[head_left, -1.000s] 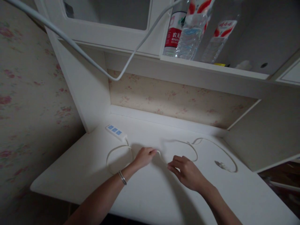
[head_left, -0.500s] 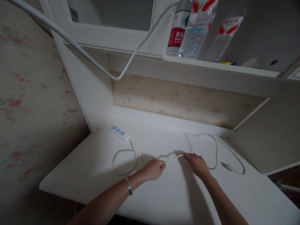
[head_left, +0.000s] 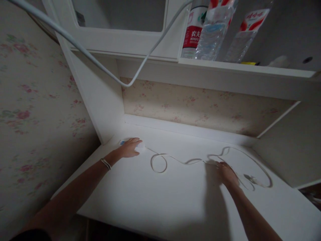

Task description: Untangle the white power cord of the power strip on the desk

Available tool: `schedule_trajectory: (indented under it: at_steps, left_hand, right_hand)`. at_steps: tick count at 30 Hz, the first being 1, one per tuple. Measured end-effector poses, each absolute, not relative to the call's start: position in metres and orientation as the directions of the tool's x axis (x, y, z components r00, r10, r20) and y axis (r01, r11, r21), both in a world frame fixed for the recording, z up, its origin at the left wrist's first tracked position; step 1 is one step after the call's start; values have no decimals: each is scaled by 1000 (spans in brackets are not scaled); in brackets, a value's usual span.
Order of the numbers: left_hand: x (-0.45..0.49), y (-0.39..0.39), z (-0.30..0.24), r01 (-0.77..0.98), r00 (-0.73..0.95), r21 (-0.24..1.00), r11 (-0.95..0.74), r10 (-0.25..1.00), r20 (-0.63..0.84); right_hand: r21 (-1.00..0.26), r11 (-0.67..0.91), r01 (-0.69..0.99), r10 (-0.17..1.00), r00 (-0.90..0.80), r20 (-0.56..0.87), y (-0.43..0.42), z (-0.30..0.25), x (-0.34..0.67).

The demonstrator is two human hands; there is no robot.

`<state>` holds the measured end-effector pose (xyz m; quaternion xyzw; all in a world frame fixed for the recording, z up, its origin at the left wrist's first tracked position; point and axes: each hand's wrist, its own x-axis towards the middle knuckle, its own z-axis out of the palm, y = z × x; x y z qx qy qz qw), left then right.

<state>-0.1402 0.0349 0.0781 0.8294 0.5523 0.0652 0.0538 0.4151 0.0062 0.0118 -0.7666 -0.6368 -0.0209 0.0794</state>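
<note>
My left hand (head_left: 130,147) lies over the white power strip (head_left: 140,146) at the back left of the white desk (head_left: 160,197), covering most of it; only a blue edge shows. From the strip a white cord (head_left: 175,159) runs right across the desk, with a small loop near the middle. My right hand (head_left: 227,174) rests on this cord toward the right, fingers closed around or pressing it. Beyond that hand the cord curves in a wide loop to its plug (head_left: 250,179).
A shelf (head_left: 240,68) above the desk holds three plastic water bottles (head_left: 213,30). A second white cable (head_left: 105,72) hangs across the upper left. Floral wallpaper covers the left wall (head_left: 32,110). A white side panel (head_left: 291,147) closes the right.
My left hand has let go of the cord and moved back left onto the power strip. My right hand has slid right along the cord, and the big loop by the strip has shrunk.
</note>
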Motion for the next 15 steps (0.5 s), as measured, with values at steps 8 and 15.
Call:
schedule_trajectory:
  at_steps: [8,15]
  left_hand:
    - [-160,42,51,941,314,107,-320,947,66]
    - [-164,7,61,958,244,131,-256,964,103]
  right_hand:
    - [-359,261,896,946,-164,278,16,21,293]
    - [-455,549,701,833,-413,368,1,38,167]
